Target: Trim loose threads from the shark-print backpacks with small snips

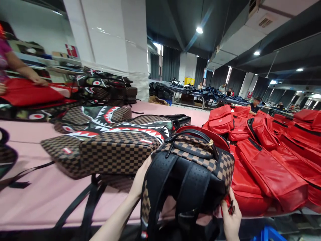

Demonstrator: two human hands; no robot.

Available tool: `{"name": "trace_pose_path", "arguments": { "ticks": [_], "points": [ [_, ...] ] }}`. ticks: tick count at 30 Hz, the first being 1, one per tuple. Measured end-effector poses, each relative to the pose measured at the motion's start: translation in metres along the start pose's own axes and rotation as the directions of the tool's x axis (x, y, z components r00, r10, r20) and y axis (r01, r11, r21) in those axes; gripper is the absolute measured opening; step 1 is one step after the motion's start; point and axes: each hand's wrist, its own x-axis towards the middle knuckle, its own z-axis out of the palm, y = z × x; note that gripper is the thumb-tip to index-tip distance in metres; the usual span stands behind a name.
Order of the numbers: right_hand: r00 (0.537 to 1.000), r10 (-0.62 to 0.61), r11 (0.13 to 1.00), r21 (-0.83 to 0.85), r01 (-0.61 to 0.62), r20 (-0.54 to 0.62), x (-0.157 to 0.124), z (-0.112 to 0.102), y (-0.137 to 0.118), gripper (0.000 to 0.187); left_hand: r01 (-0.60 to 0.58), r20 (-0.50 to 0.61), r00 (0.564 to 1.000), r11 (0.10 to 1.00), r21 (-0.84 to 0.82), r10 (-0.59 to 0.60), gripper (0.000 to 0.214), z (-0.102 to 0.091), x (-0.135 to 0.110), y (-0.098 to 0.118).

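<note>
I hold a brown checkered backpack (198, 160) with black padded straps upright at the near edge of the pink table (37, 197). My left hand (140, 179) presses against its left side with fingers wrapped on the fabric. My right hand (230, 217) grips its lower right corner, fingers closed. The strap side faces me. A red lining shows at the top of the backpack.
Several brown checkered backpacks with shark-mouth print (110, 147) lie stacked to the left. Piles of red bags (271, 157) fill the right side. A person's hand (37, 79) rests on a red bag (30, 93) at far left. Other people sit at distant tables (254, 105).
</note>
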Motion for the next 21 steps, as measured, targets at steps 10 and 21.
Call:
{"name": "trace_pose_path", "arguments": {
  "ticks": [10,21],
  "points": [
    [0.996,-0.057,0.993,-0.095,0.063,0.070,-0.001,-0.003,-0.022,0.053,-0.192,0.059,0.981,0.975,0.110,0.187,0.047,0.003,-0.013,0.054],
    [0.787,-0.610,0.757,-0.228,0.613,0.091,0.029,-0.017,-0.099,0.025,-0.802,0.392,0.596,0.542,0.249,0.701,0.032,0.007,-0.024,0.098]
  ]
}}
